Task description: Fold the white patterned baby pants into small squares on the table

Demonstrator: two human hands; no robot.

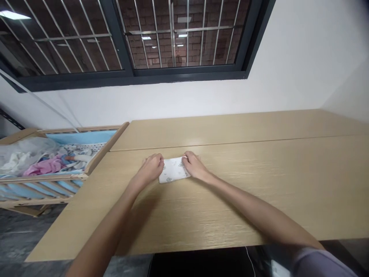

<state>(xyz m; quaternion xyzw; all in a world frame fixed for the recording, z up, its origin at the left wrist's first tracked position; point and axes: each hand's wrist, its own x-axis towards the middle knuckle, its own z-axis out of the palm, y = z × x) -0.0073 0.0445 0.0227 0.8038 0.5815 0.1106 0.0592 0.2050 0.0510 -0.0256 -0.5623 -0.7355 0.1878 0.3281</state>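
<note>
A small folded white cloth with a faint grey pattern lies on the light wooden table. My left hand grips its left edge with curled fingers. My right hand pinches its right edge, fingers curled down onto the fabric. Both forearms reach in from the near edge of the table.
A wooden crib with blue lining stands to the left of the table, filled with pink, white and blue clothes. A white wall and a barred window are behind. A thin white cable hangs below the table's near edge.
</note>
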